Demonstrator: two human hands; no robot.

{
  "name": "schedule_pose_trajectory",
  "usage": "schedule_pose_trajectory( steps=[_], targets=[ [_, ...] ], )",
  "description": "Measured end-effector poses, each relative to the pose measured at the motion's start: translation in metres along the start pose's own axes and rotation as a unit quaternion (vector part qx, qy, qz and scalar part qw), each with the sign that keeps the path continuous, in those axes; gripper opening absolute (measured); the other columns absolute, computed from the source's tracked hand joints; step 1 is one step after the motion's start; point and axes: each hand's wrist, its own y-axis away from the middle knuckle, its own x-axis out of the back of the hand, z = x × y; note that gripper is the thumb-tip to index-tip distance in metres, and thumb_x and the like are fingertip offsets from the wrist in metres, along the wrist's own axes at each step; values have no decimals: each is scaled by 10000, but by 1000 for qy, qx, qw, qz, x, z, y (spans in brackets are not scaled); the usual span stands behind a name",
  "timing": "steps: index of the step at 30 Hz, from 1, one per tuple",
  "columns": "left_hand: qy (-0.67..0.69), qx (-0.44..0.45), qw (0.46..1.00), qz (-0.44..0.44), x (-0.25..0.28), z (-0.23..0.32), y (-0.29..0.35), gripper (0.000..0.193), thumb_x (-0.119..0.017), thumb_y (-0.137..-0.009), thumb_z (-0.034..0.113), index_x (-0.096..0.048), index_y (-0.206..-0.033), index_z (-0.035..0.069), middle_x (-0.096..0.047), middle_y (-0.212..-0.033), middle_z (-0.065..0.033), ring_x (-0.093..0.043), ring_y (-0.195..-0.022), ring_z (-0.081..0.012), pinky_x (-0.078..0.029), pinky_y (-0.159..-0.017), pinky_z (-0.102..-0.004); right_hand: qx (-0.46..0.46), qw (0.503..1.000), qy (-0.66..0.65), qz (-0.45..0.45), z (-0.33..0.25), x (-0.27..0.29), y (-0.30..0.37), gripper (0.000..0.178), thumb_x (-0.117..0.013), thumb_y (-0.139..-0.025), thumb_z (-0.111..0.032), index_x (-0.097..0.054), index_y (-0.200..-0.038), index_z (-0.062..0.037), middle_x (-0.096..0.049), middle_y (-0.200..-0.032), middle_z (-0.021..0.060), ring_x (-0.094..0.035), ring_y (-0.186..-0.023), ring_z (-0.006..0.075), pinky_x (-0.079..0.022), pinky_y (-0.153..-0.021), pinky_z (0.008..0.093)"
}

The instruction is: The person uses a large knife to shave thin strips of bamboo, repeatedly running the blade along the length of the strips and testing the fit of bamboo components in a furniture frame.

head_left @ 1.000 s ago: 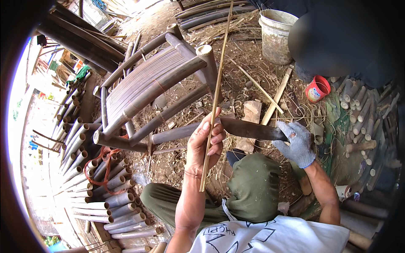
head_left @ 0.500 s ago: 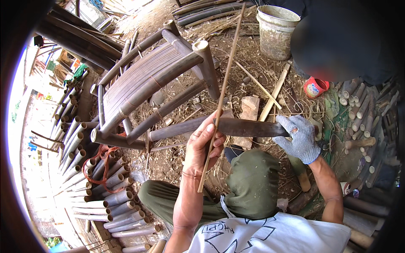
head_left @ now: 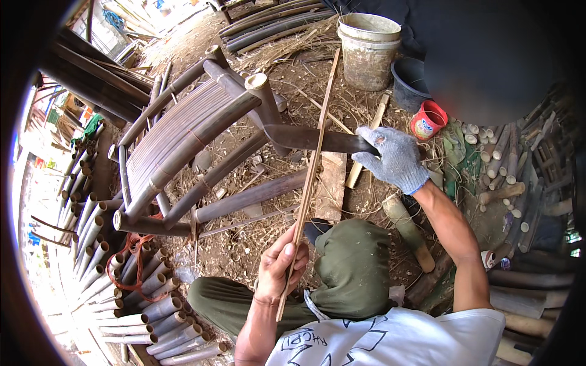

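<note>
My bare left hand [head_left: 282, 268] is closed round the lower part of a long, thin bamboo strip [head_left: 310, 177], which slants up and away from me. My right hand [head_left: 394, 160], in a grey knit glove, grips a machete [head_left: 293, 138] near the inner end of its dark, broad blade. The blade points left and crosses the strip well above my left hand; its tip overlaps the leg of a bamboo chair [head_left: 201, 143] in the picture. Gloved fingers hide the machete's handle.
A wooden block [head_left: 330, 189] lies on the shaving-strewn ground. Beyond stand a dirty white bucket [head_left: 367, 58], a dark basin [head_left: 408, 85] and a red tin [head_left: 428, 120]. Cut bamboo poles [head_left: 165, 308] are stacked left; more bamboo [head_left: 505, 152] is piled right. A bamboo piece [head_left: 409, 233] lies beside my knee.
My left hand has come down toward my body with the strip. The machete has moved left and away, so its blade now crosses the strip farther from my left hand. The view has shifted slightly.
</note>
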Motion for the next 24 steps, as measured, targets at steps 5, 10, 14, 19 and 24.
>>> schedule_pose_trajectory(
  steps=[5,10,14,19,24],
  targets=[
    [-77,48,995,27,23,-8,46,699,-760,-889,390,-491,-1352,-60,-487,-758,17,-426,-556,-50,-307,-377,-177,-116,993,-25,18,36,-18,-23,467,-633,-938,-457,-696,-1125,-34,-715,-952,190,-713,-884,298,-569,-759,385],
    [-31,65,995,74,67,-32,103,489,-718,-940,286,-608,-1314,-10,-556,-817,-33,-522,-666,-123,-415,-504,-232,-230,954,-76,179,129,19,-29,522,-511,-1016,-481,-665,-916,7,-622,-719,152,-607,-661,304,-442,-660,451],
    [-151,-13,986,65,50,-14,47,398,-637,-1005,240,-558,-1321,12,-562,-825,-1,-486,-627,-65,-405,-508,-213,-384,819,-415,92,73,21,-21,341,-690,-945,-395,-701,-988,-57,-669,-761,56,-625,-564,145,-488,-482,293],
    [-262,-107,958,38,9,-9,-21,385,-629,-1011,259,-564,-1291,2,-536,-771,33,-462,-600,-38,-384,-509,-191,-333,702,-626,59,-26,-23,1,343,-752,-909,-335,-673,-1071,-42,-608,-664,-11,-561,-499,62,-469,-432,218],
    [-274,-137,952,-8,-24,-3,-64,373,-611,-1023,244,-571,-1285,-18,-546,-767,43,-460,-602,-25,-371,-513,-188,-333,624,-706,25,-64,-45,-15,237,-739,-921,-217,-660,-1062,-43,-622,-662,11,-580,-503,87,-514,-464,256]
  ],
)
